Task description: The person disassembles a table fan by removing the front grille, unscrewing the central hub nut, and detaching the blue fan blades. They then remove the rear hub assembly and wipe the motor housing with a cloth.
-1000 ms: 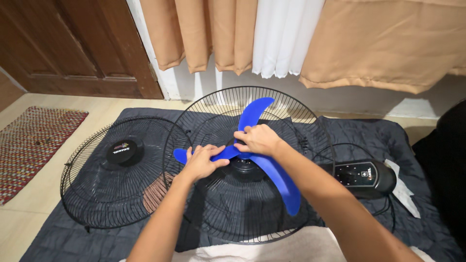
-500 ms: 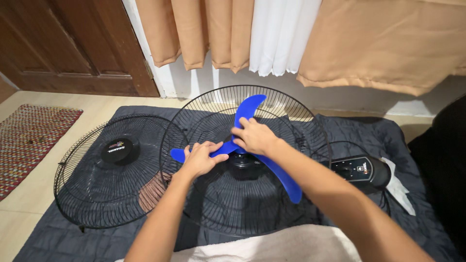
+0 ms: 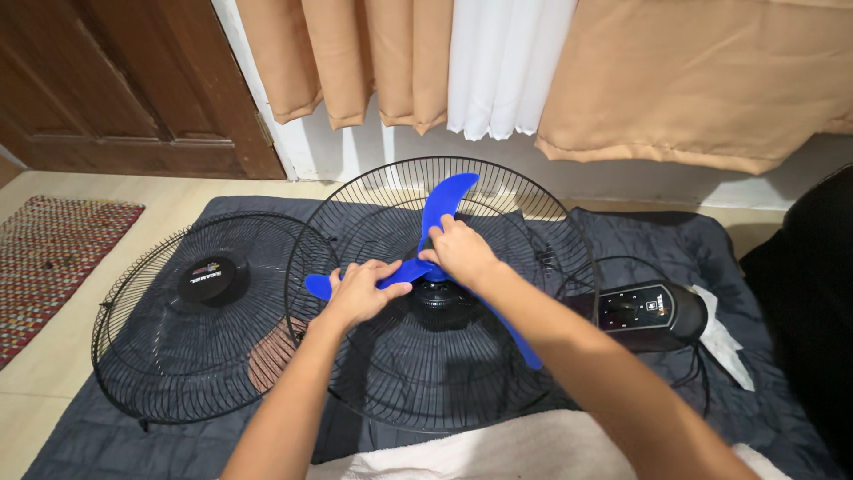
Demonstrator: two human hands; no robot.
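Blade assembly: blue three-bladed fan propeller [image 3: 442, 213] sits at the centre of the rear fan guard [image 3: 533, 222], a round black wire grille lying flat on a dark grey quilted blanket [image 3: 640, 240] on the floor. One blade points up toward the curtains, one runs left under the left hand, one runs down-right beneath the right forearm. Left hand [image 3: 357, 293] lies on the left blade, fingers curled over its upper edge, gripping it near the hub. Right hand [image 3: 459, 251] rests over the hub where the upper blade begins, fingers bent and closed on the blade root; the hub itself is mostly hidden under it. Black motor housing shows just below the hands, at the grille centre. Front fan guard [image 3: 169, 356], also black wire, lies to the left, its rim overlapped by the rear guard; a round black centre badge [image 3: 211, 279] with a small coloured mark sits at its middle, print too small to tell. Right of the rear guard, touching it, lies the black fan control housing [image 3: 644, 313], rounded, with a row of small pale button markings on its upper face. White crumpled cloth or paper [image 3: 724, 342] lies just beside it on the right. White towel [image 3: 498, 453] covers the near blanket edge. Red woven mat [image 3: 53, 258] lies at far left on the tiled floor. Tan curtains [image 3: 675, 80] with a white curtain [image 3: 502, 62] between them hang behind; brown wooden door [image 3: 124, 80] at upper left.
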